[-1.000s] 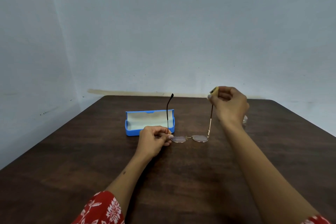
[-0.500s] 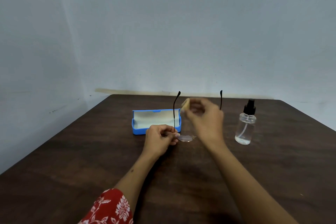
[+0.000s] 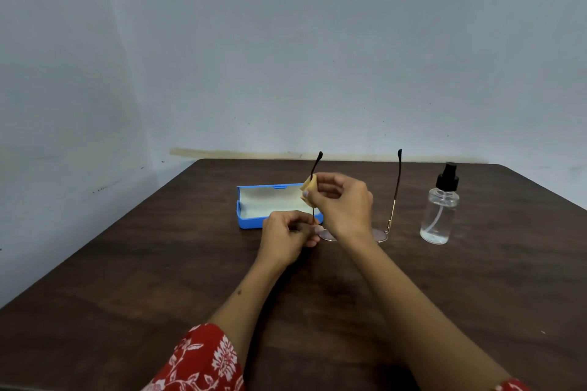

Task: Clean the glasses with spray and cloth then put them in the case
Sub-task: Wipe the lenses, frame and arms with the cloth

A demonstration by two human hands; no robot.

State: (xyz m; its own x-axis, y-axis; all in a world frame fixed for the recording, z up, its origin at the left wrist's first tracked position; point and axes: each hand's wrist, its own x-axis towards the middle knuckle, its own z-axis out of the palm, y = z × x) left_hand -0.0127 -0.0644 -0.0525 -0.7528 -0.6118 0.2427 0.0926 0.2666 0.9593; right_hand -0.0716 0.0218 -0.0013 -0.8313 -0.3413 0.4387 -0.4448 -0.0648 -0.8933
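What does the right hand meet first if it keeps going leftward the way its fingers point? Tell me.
The right hand already pinches the yellow cloth around the glasses' left temple arm; beyond it, probably the open blue case, though depth is unclear.

Plain bare room, my dark wooden desk (image 3: 158,263) set in a corner, unadorned pale blue-grey walls (image 3: 286,41)

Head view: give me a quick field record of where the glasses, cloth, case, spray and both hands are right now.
glasses: lenses down on the table, both temple arms pointing up
left hand: pinches the frame by the left lens
right hand: fingers hold the cloth against the left temple arm
cloth: small, yellow, folded
case: blue, open, holds nothing, behind the hands
spray bottle: upright, untouched, right of the glasses
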